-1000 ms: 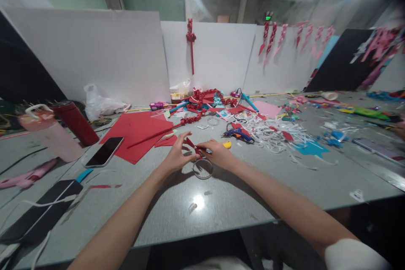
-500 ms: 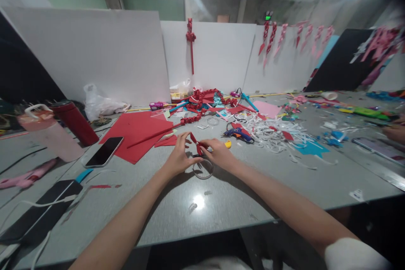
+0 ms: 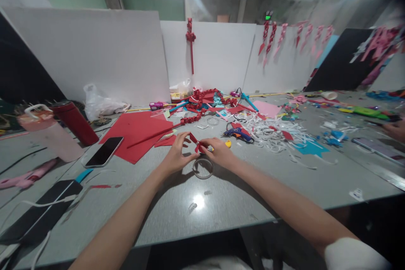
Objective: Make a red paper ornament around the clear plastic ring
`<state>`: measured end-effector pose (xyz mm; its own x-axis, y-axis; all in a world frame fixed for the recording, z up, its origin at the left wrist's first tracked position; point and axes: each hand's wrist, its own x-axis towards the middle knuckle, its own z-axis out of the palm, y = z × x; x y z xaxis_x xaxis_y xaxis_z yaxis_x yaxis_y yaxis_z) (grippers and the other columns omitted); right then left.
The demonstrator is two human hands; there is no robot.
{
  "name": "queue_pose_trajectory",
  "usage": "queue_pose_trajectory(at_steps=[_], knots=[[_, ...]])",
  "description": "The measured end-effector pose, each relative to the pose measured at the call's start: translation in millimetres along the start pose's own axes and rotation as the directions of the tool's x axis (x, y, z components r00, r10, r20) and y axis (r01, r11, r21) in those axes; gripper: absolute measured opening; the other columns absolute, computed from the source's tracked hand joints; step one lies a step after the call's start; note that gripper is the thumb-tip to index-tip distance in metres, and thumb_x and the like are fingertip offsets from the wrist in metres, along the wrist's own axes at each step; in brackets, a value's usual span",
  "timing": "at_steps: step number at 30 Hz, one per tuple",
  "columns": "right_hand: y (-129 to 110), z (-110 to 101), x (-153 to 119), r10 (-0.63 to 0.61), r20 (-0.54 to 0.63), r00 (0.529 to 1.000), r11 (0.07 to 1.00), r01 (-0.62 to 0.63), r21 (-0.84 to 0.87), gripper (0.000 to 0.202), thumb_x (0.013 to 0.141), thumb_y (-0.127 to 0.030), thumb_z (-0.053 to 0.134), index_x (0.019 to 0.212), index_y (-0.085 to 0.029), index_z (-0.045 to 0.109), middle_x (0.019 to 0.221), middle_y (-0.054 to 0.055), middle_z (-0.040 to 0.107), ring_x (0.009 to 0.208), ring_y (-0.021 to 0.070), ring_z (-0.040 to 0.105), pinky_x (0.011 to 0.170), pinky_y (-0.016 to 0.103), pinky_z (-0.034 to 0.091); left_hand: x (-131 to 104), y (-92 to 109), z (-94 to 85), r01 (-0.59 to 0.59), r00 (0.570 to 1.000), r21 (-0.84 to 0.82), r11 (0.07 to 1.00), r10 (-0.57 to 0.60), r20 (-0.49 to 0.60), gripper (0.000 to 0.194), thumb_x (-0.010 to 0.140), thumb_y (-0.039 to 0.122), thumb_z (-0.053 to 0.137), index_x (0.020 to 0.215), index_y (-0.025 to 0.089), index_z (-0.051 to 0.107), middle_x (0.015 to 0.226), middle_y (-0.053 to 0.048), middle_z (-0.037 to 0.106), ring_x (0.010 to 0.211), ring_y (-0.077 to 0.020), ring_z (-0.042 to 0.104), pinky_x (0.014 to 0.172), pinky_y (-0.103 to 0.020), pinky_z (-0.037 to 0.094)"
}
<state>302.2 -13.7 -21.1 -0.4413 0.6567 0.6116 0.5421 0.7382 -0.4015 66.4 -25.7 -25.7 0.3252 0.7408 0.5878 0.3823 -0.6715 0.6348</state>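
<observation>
Close together above the table, my two hands work on a small red strip (image 3: 193,138), which has a pale spot near its middle. My left hand (image 3: 175,155) is curved round its left side, index finger at the upper end and thumb near the lower end. The fingers of my right hand (image 3: 218,152) are pinched on the strip's lower right part and partly hide it. Just below the fingers a clear ring (image 3: 203,168), like a tape roll, stands on the table. Behind my right hand lies a yellow-handled tool (image 3: 228,144), partly covered.
A blue glue gun (image 3: 239,134) and a heap of white strips (image 3: 272,130) lie at right. Red sheets (image 3: 136,135), a phone (image 3: 104,152), a red bottle (image 3: 76,123) and a black power strip (image 3: 41,211) are at left. Another person's hand (image 3: 395,130) shows far right.
The strip's lower end now sits higher and looks bent between my fingers. My left thumb has shifted slightly up and left. The other person's hand has moved a little.
</observation>
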Motion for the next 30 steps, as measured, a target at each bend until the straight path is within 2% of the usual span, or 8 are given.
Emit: queue_pose_trajectory(at_steps=[8, 12, 15, 20, 24, 30], knots=[[1, 0, 0, 0.053, -0.005, 0.999, 0.998, -0.053, 0.041, 0.017, 0.101, -0.024, 0.07, 0.118, -0.022, 0.076, 0.102, 0.007, 0.082, 0.093, 0.0229, 0.075, 0.089, 0.037, 0.056, 2, 12, -6.9, -0.022, 0.999, 0.004, 1.0, 0.022, -0.029, 0.046, 0.099, 0.032, 0.07, 0.141, 0.027, 0.051, 0.138, -0.011, 0.056, 0.119, -0.0245, 0.063, 0.097, -0.043, 0.06], [1, 3, 0, 0.073, -0.006, 0.997, 0.995, -0.073, 0.064, 0.016, 0.1, -0.022, 0.071, 0.115, -0.022, 0.075, 0.099, 0.006, 0.082, 0.091, 0.0219, 0.076, 0.086, 0.035, 0.056, 1, 11, -5.4, -0.004, 0.999, 0.004, 1.0, 0.004, -0.044, 0.03, 0.102, 0.03, 0.065, 0.129, 0.026, 0.054, 0.126, -0.009, 0.061, 0.113, -0.0224, 0.064, 0.094, -0.04, 0.059], [-1, 6, 0, 0.086, 0.005, 0.996, 0.993, -0.086, 0.081, 0.023, 0.099, -0.022, 0.071, 0.122, -0.022, 0.073, 0.099, 0.005, 0.082, 0.089, 0.0214, 0.076, 0.087, 0.035, 0.056, 0, 11, -2.1, 0.029, 0.999, 0.017, 0.999, -0.029, -0.028, 0.018, 0.105, 0.026, 0.056, 0.123, 0.024, 0.055, 0.115, -0.007, 0.065, 0.105, -0.0211, 0.067, 0.093, -0.039, 0.058], [-6, 9, -2, 0.08, 0.026, 0.996, 0.996, -0.081, 0.035, 0.032, 0.1, -0.026, 0.071, 0.131, -0.022, 0.071, 0.101, 0.007, 0.082, 0.091, 0.0228, 0.076, 0.089, 0.036, 0.056, -1, 8, 4.7, 0.01, 0.999, 0.042, 0.999, -0.012, 0.032, 0.018, 0.103, 0.025, 0.06, 0.12, 0.021, 0.059, 0.114, -0.007, 0.067, 0.097, -0.0202, 0.067, 0.089, -0.038, 0.057], [-8, 8, -1, 0.039, 0.051, 0.998, 0.997, -0.042, 0.057, 0.029, 0.1, -0.023, 0.07, 0.129, -0.022, 0.073, 0.107, 0.008, 0.082, 0.093, 0.0229, 0.076, 0.089, 0.037, 0.057, 0, 4, 6.1, 0.007, 1.0, 0.036, 0.999, -0.008, 0.008, 0.015, 0.1, 0.024, 0.063, 0.115, 0.021, 0.066, 0.111, -0.007, 0.07, 0.096, -0.0208, 0.068, 0.088, -0.038, 0.058], [-7, 2, 1, -0.037, 0.065, 0.997, 0.986, 0.026, 0.167, 0.025, 0.103, -0.027, 0.068, 0.127, -0.022, 0.074, 0.12, 0.011, 0.08, 0.107, 0.0238, 0.077, 0.097, 0.038, 0.058, 2, 3, 2.5, 0.035, 0.999, -0.078, 0.996, -0.038, -0.038, 0.016, 0.096, 0.024, 0.069, 0.113, 0.021, 0.069, 0.11, -0.007, 0.075, 0.1, -0.0219, 0.073, 0.092, -0.04, 0.06]])
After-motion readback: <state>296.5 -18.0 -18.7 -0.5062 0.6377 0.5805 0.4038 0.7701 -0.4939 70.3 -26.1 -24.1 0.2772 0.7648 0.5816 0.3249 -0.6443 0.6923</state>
